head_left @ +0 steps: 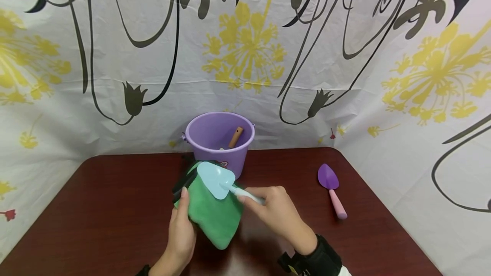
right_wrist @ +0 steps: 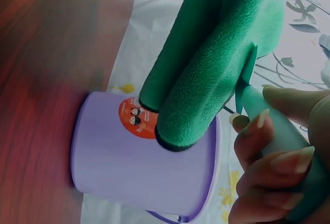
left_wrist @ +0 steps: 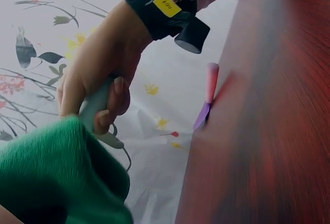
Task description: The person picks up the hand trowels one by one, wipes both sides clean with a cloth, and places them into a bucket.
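My left hand [head_left: 179, 234] grips a folded green cloth [head_left: 215, 220] with a dark edge, thumb on top. Lying against the cloth's upper face is the blade of a light blue toy trowel [head_left: 216, 178]. My right hand [head_left: 277, 212] holds that trowel by its handle, fingers curled round it, as the right wrist view shows at the trowel handle [right_wrist: 276, 126]. In the left wrist view the cloth [left_wrist: 56, 167] hides most of the blade. Just behind the cloth stands a purple bucket [head_left: 239, 161].
Inside the bucket leans a wooden-handled item [head_left: 235, 137]; its lower end is hidden. A purple trowel with a pink handle [head_left: 333, 191] lies on the right of the dark red-brown table [head_left: 96, 208]. Behind the table hangs a flower-patterned white sheet [head_left: 161, 63].
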Demonstrator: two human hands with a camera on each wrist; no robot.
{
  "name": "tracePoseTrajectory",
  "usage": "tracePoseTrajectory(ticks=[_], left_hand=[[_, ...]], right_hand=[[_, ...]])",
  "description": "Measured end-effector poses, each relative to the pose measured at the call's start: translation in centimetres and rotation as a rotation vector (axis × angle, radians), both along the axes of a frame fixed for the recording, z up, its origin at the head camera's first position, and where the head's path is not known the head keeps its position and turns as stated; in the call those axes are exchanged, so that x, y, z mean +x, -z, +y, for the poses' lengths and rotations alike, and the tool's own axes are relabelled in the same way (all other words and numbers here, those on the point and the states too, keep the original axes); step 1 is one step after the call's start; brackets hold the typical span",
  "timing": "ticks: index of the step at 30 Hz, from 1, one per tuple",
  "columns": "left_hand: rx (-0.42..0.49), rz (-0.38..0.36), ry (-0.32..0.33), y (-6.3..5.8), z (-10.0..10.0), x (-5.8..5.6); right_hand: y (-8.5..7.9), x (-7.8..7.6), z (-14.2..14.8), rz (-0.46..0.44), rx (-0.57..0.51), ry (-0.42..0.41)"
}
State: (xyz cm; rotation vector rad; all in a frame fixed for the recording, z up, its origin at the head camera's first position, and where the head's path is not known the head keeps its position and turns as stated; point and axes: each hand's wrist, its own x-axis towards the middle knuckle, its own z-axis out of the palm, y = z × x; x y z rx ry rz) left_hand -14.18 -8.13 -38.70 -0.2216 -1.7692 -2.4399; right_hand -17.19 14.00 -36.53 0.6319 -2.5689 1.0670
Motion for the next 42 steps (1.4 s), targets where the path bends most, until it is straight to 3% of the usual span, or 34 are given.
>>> tracePoseTrajectory(ticks=[9, 14, 18, 21, 30, 42], left_hand=[[-0.087, -0.072, 0.155, 0.2, 1.4, 0.6], [-0.140, -0.112, 0.147, -0.3, 1.5, 0.7], [-0.158, -0.103, 0.119, -0.7, 1.0, 0.5], [-0.140, -0.099, 0.092, -0.9, 0.3, 0.1], [-0.072, -0.056, 0.115, -1.5, -1.5, -0.6], [0.020, 0.041, 0.086, -2.0, -3.3, -1.3]], right_hand=[[-0.1, 0.0, -0.2, 0.049, 0.005, 0.030], [-0.1, -0.1, -0.3, 0.046, 0.007, 0.037], [0.0, 0.0, -0.3, 0.049, -0.023, 0.020], [0.0, 0.1, -0.4, 0.038, -0.054, -0.010], [0.2, 0.2, -0.8, -0.017, -0.061, -0.077], [-0.1, 0.5, -0.8, -0.086, -0.002, -0.068]])
